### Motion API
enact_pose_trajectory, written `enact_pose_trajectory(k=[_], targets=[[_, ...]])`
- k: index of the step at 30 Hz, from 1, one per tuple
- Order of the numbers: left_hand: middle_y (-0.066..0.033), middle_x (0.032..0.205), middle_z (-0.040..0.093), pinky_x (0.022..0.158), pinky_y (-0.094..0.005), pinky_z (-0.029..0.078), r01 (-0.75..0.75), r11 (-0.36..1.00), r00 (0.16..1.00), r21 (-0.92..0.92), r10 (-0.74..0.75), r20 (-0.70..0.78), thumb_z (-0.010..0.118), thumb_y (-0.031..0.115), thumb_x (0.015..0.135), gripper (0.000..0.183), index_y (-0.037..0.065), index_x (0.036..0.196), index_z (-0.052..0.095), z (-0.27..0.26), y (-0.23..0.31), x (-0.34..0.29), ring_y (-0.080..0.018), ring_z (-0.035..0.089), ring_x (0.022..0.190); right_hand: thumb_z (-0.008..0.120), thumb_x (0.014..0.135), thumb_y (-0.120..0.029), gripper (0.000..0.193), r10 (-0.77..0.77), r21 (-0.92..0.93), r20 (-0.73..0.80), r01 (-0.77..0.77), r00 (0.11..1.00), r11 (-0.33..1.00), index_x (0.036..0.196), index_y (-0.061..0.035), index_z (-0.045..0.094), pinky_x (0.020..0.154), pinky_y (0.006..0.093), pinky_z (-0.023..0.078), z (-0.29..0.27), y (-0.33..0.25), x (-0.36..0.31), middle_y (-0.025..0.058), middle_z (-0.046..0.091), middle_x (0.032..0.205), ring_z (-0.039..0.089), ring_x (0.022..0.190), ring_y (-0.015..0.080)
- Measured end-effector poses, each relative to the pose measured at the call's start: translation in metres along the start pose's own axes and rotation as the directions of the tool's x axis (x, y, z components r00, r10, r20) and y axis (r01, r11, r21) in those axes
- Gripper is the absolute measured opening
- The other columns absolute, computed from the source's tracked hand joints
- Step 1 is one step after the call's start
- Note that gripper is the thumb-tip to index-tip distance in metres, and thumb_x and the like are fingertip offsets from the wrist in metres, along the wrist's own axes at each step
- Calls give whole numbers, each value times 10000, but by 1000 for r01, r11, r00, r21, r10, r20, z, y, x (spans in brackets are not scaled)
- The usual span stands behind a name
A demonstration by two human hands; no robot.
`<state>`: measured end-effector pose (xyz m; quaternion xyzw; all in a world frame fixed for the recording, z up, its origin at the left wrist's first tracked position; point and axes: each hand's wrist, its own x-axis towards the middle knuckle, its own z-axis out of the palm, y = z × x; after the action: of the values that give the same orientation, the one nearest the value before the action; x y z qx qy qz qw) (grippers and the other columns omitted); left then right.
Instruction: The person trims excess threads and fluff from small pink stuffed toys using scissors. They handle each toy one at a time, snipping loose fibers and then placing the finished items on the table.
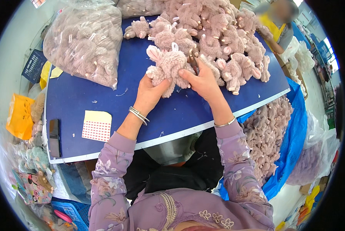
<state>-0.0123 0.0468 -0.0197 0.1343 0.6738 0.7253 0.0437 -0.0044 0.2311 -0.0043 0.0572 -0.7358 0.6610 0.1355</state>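
Note:
Over the blue table, a small pinkish-grey plush rabbit (169, 65) with pale pink inner ears and a white loop tag is held up between both hands. My left hand (151, 92) is closed on its left side, thumb pressed into the fleece. My right hand (203, 79) rests its thumb on the rabbit's right side. In that hand's fingers are dark metal thread snips (192, 62), partly hidden by the fingers, pointing away from me. Just beyond lies a heap of matching plush rabbits (218, 34), several with white tags showing.
A clear bag of plush rabbits (84, 46) stands at the far left. A sticker sheet (97, 125) and dark phone (54, 138) lie near the left edge. A blue sack (284, 154) of plush sits right of my lap. Another person (276, 27) is at the far right.

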Motion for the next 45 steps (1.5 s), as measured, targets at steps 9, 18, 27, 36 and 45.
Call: enact_pose_trajectory(k=[9,18,27,36,45], targets=[[-36,686,603,414,-229,412,195,974,959,-118,-164,230,592,231,929,228,3,922,597,-5,4,-2,-102,535,492,633,901,-268,230,273,417,9,-252,962,873,813,-64,571,412,214,292,-15,-14,0,-38,487,597,384,458,42],[-27,662,569,414,-206,353,142,981,984,-134,-125,127,456,397,984,398,27,900,578,-5,5,-2,-77,497,491,680,847,-225,226,185,122,170,-207,968,971,927,-27,607,421,217,350,6,-12,-9,14,597,706,452,495,55],[-43,702,557,507,-235,390,96,968,989,-230,-67,131,263,532,994,531,76,895,516,-11,-2,8,-124,533,570,650,832,-467,672,-320,786,-7,203,947,584,1286,-7,466,484,192,405,-129,-69,-7,142,584,1235,543,613,86],[-58,834,619,554,-223,433,80,993,975,-87,-60,214,420,302,994,279,50,1018,536,-5,-5,6,-119,582,675,674,734,-227,375,23,-693,-22,-32,999,720,985,46,619,723,364,492,-66,-14,-1,204,644,797,636,755,317],[-102,1230,539,878,-313,487,-15,992,962,-122,47,270,668,115,823,691,-9,1396,302,11,3,-9,-157,571,1034,643,882,-195,190,206,69,33,-208,978,976,883,-13,590,426,220,344,5,-21,-15,-16,529,624,433,472,44]])
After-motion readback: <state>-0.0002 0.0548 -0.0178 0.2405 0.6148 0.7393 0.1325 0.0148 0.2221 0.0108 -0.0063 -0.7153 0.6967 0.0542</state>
